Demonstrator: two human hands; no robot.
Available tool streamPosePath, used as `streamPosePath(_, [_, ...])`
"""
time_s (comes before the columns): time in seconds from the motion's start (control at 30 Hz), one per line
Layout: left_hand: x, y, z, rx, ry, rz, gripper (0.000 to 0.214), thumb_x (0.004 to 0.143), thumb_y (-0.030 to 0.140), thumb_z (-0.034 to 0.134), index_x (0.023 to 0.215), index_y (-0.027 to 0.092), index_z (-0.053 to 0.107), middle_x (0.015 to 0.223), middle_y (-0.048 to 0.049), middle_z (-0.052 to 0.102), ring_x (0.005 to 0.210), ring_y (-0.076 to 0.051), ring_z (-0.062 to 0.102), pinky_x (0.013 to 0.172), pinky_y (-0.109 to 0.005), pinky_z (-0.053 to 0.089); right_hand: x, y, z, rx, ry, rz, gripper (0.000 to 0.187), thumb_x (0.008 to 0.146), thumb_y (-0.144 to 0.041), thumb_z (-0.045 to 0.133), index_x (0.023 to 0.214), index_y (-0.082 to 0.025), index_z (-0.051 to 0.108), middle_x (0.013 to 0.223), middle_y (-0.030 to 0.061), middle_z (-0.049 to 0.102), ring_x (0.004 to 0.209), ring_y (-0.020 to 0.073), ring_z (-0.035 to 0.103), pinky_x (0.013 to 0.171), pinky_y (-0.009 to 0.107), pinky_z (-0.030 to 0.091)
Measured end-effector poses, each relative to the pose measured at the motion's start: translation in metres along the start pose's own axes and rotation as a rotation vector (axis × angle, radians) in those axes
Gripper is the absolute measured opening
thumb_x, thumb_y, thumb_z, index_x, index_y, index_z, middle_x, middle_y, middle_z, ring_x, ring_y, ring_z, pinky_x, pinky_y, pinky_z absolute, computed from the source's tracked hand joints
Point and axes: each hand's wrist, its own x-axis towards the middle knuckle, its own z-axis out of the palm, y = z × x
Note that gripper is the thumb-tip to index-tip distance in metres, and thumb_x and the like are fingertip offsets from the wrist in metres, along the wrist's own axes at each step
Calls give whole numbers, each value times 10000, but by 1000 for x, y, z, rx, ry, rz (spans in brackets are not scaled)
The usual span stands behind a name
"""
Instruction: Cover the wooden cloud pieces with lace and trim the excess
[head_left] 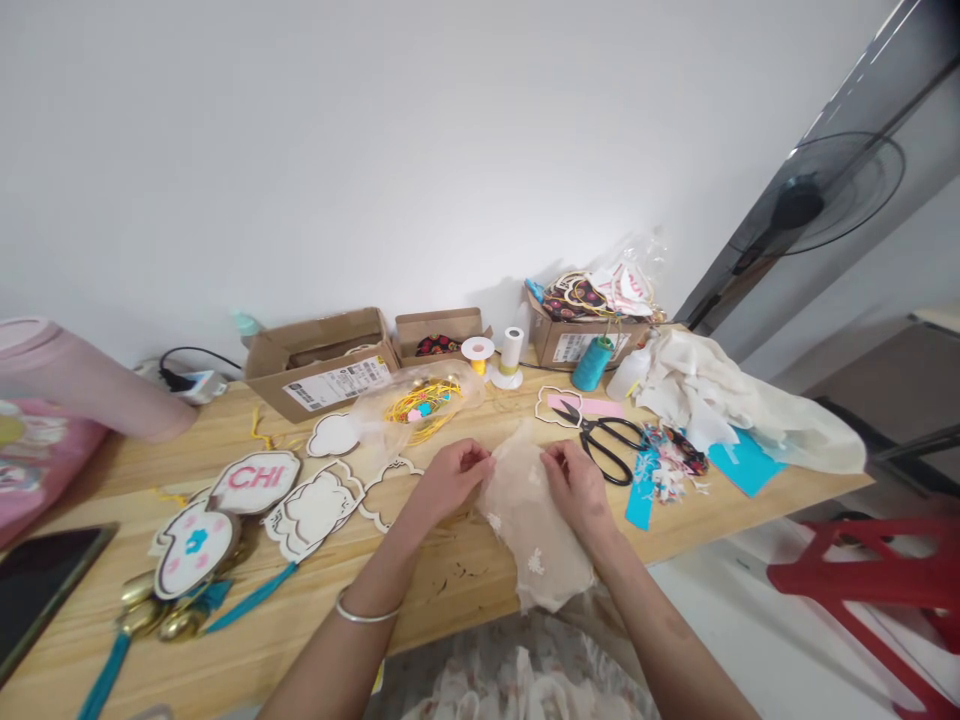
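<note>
Both hands are on the lace, a sheer cream piece with small white flowers, lying on the wooden table near its front edge. The left hand grips the lace's upper left edge with bent fingers, and the right hand pinches its upper edge just across from it; neither is balled into a fist. A silver bangle circles the left wrist.

Left of the lace lie pale wooden cutouts, and farther left sit a "CHI" tag and brass bells with teal tassels (one trails off the table's edge). Beyond the lace is a clear bag of yellow cord, flanked by cardboard boxes and a teal thread cone.

Just right of the lace, black-handled scissors rest on a pink strip and a cutout, beside fabric scraps. Farther right is a heap of white cloth, partly over teal paper. Well right of the lace, a red stool stands on the floor.
</note>
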Motion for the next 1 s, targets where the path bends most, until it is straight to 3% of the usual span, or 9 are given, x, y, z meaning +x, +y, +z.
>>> streamPosePath(0.27, [-1,-2,7,-400,-73,-109,229,757,413,439,710,192,402,610,48,482,546,-91,504,524,-211,399,-2,-2,-4,113,25,61,141,827,-302,363,746,-206,427,628,2,524,528,142,480,509,252,347])
streamPosePath(0.4, [1,-10,10,-472,-19,-131,244,746,415,472,679,188,412,538,77,380,443,-62,388,416,-171,291,-2,-5,-5,209,36,75,137,817,-315,393,740,-204,422,580,-26,484,504,120,454,492,234,339])
streamPosePath(0.53, [2,-9,15,-497,58,-117,264,737,426,497,662,179,440,531,77,357,440,-60,348,406,-176,266,-14,-16,-4,331,89,105,173,818,-362,396,735,-211,406,527,-56,419,448,96,403,435,209,331])
streamPosePath(0.6, [-2,1,15,-502,88,-113,273,724,435,520,670,176,452,533,76,367,447,-60,347,411,-175,273,-26,-23,-8,506,27,113,195,797,-410,436,809,-216,428,541,-55,453,414,87,403,391,199,322])
streamPosePath(0.73, [-22,34,6,-527,132,-112,321,675,483,569,700,180,463,549,73,423,474,-66,396,442,-174,322,-43,-26,-28,845,-283,21,404,753,-507,481,1057,-244,441,698,8,597,487,125,542,423,234,416])
streamPosePath(0.83, [-42,50,-5,-582,126,-173,339,634,472,629,758,184,501,566,71,456,489,-70,433,454,-173,345,-31,-19,-41,600,-283,-45,337,811,-424,434,1083,-231,487,877,75,647,768,192,616,675,344,486])
streamPosePath(0.93, [-58,52,-15,-595,43,-228,309,646,426,652,786,177,533,622,53,504,536,-73,477,487,-172,368,-5,-12,-37,249,-367,-219,284,778,-334,489,1017,-206,574,1040,100,624,1011,233,546,894,423,392])
streamPosePath(1.0, [-64,50,-19,-593,-34,-255,282,666,405,647,796,173,550,670,35,536,582,-80,503,517,-175,385,12,-14,-28,203,-484,-314,279,781,-309,475,1009,-202,594,1079,94,613,1081,229,503,949,424,341])
